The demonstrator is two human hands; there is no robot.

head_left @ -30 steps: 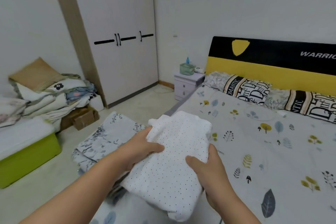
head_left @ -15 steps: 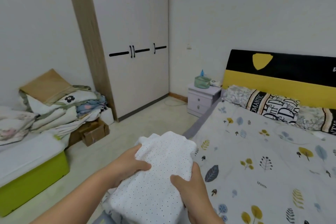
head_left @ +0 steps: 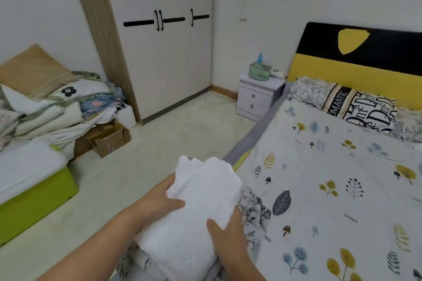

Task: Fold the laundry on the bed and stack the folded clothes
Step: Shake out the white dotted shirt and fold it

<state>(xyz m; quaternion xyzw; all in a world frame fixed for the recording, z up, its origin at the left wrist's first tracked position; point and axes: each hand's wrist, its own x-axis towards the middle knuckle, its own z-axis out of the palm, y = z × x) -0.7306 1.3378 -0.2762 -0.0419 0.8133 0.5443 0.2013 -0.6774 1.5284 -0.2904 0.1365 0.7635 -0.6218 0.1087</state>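
At the near edge of the leaf-printed bed sheet [head_left: 331, 166], a folded white dotted cloth bundle [head_left: 201, 207] is gripped by curled left hand [head_left: 157, 203] and right hand [head_left: 228, 235] over a grey floral folded garment [head_left: 255, 210].

1. Home bedroom. Bed [head_left: 342, 178] with leaf-and-tree print sheet, black-and-yellow headboard [head_left: 365, 57], lettered pillows [head_left: 358, 107] against it.
2. Small white nightstand [head_left: 258, 96] with two drawers just beside the bed; a green pouch [head_left: 259, 72] sits on top.
3. Tall white wardrobe [head_left: 159, 41], black bar handles, on the far wall.
4. Left side: heap of quilts and bedding [head_left: 52, 102] on a lime-green base [head_left: 36, 203]; open cardboard box [head_left: 107, 137] on the pale floor.
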